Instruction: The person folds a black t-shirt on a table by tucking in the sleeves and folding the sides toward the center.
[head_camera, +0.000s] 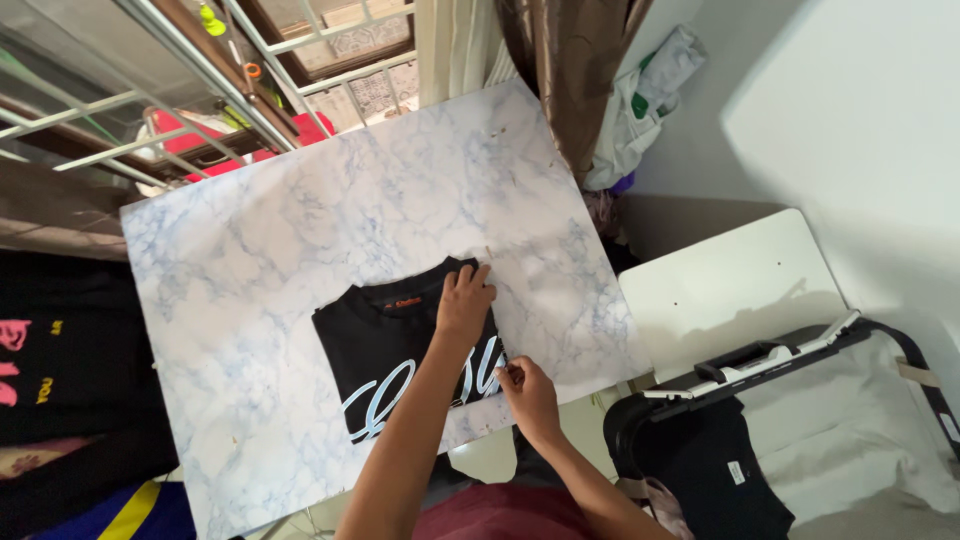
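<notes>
Your left hand (465, 300) lies flat and open, palm down, on the upper right part of the folded black T-shirt (395, 345), fingers spread toward the collar edge. Your right hand (527, 393) sits at the shirt's lower right edge, fingers curled and pinching the fabric there. The shirt lies folded into a compact rectangle on the marble-pattern tabletop (260, 250), near the front edge and a little right of centre; a pale script print shows across its lower half and a small orange label near the neck. Your left forearm crosses over the print, hiding part of it. To the right of the table, well apart from the shirt: a white chair seat (725, 290), then an open bag (850, 420) with a white lining and a dark garment (705, 465) inside it. Brown curtain (570, 70) hangs at the far right corner of the table, with white barred window frames (150, 100) beyond the far edge. Dark printed clothes (50, 370) are piled left of the table.
</notes>
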